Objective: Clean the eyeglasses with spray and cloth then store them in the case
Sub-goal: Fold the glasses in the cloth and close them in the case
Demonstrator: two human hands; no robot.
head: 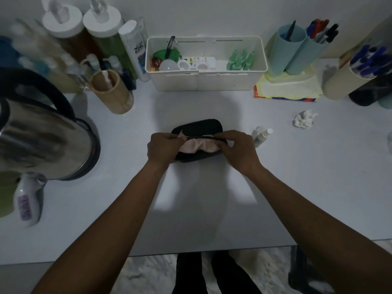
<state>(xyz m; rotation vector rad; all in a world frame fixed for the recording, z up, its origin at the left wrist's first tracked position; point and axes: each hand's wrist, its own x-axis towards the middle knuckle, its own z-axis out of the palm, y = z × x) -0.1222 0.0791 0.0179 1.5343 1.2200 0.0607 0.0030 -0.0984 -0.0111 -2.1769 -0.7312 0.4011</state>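
Note:
A black eyeglass case (198,126) lies open in the middle of the white table, its lid tilted away from me. A pale pink cloth (198,146) is spread inside it and hides whatever lies under it; I cannot see the eyeglasses. My left hand (163,148) pinches the cloth at the case's left end. My right hand (237,149) pinches it at the right end. A small clear spray bottle (262,135) lies on its side just right of my right hand.
A steel kettle (42,141) stands at the left, with a wooden cup (111,92) and bottles behind it. A white organiser box (206,64) sits at the back. Pen holders (297,49) and a crumpled tissue (304,119) are at the right. The table's front edge (191,250) is near me.

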